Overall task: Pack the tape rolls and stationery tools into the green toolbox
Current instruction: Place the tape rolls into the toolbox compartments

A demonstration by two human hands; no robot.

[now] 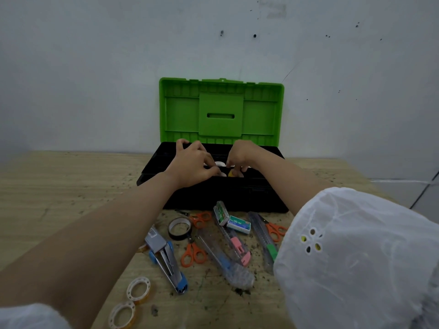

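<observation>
Both hands reach into the open green toolbox [221, 110]. The left hand [192, 162] and right hand [240, 154] sit close together, fingers curled down over pale tape rolls [219, 164] inside, but I cannot tell whether either grips one. Nearer the person than the hands, scissors [193, 254], box cutters [237, 248], a stapler [166, 257] and loose tape rolls [139, 288] lie on the table [59, 186].

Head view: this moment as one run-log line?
stage: packing under way | green toolbox: open | left hand: in box, at tape rolls | right hand: in box, grip unclear | on table: scissors, cutters, stapler, staples, loose tapes
</observation>
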